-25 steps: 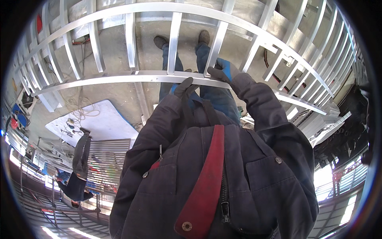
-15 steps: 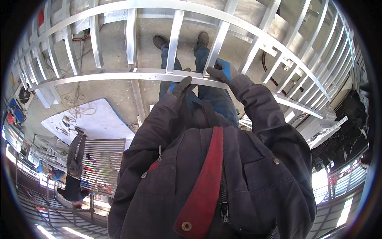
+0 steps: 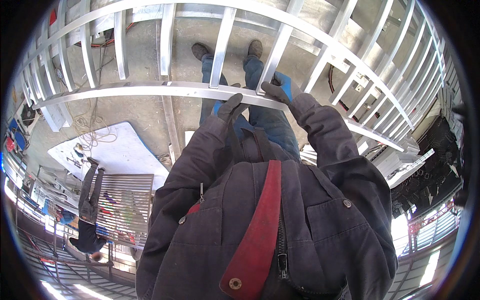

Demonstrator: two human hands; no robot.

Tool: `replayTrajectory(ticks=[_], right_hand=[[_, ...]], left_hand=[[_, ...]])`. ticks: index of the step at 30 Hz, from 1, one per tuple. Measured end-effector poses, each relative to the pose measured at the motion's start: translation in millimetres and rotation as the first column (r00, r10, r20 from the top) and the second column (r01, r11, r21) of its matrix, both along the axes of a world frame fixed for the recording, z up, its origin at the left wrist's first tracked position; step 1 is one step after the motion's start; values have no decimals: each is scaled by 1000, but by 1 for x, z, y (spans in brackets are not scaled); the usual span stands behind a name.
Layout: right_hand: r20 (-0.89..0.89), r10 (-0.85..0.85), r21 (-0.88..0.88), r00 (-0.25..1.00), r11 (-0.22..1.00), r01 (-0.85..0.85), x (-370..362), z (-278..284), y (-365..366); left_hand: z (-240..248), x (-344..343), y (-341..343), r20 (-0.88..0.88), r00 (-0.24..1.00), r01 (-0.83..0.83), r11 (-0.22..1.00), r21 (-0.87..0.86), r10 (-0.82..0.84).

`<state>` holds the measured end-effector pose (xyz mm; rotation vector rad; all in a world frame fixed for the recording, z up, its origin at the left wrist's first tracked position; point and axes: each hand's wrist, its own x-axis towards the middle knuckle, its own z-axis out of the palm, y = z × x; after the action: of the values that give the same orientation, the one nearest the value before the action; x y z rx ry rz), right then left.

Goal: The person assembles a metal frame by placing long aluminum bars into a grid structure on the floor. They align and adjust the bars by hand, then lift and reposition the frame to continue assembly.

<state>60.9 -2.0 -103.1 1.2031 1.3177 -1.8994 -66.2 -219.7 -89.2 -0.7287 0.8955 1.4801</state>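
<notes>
Barred metal frame (image 3: 226,45) spans the view ahead of you, its near rail (image 3: 190,90) crossing in front of your thighs. Left hand (image 3: 230,107), in a grey-and-blue glove: curled closed on the near rail, thumb over the top, the other fingers mostly hidden. Right hand (image 3: 278,90), gloved alike: closed on the same rail, just beside the foot of a crossbar (image 3: 281,47). How hard either grips, you cannot tell from here. Your boots (image 3: 255,48) stand on concrete (image 3: 187,37), seen between the bars. Off to your left: white board (image 3: 120,145) with a loose tan cord (image 3: 87,131) partly over it, then a slatted panel (image 3: 130,200). Co-worker (image 3: 89,235) in dark clothes stands beside that panel.
</notes>
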Motion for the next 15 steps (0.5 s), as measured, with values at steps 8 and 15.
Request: replayTrajectory(ticks=[8,15], right_hand=[[56,10,-61,998,998,-7,-5,6,8],[63,112,-2,992,994,-112,-9,6,11]], left_hand=[[-8,9,-6,43,998,-54,998,-36,55],[-10,12,-5,1,999,-50,998,-24,50]])
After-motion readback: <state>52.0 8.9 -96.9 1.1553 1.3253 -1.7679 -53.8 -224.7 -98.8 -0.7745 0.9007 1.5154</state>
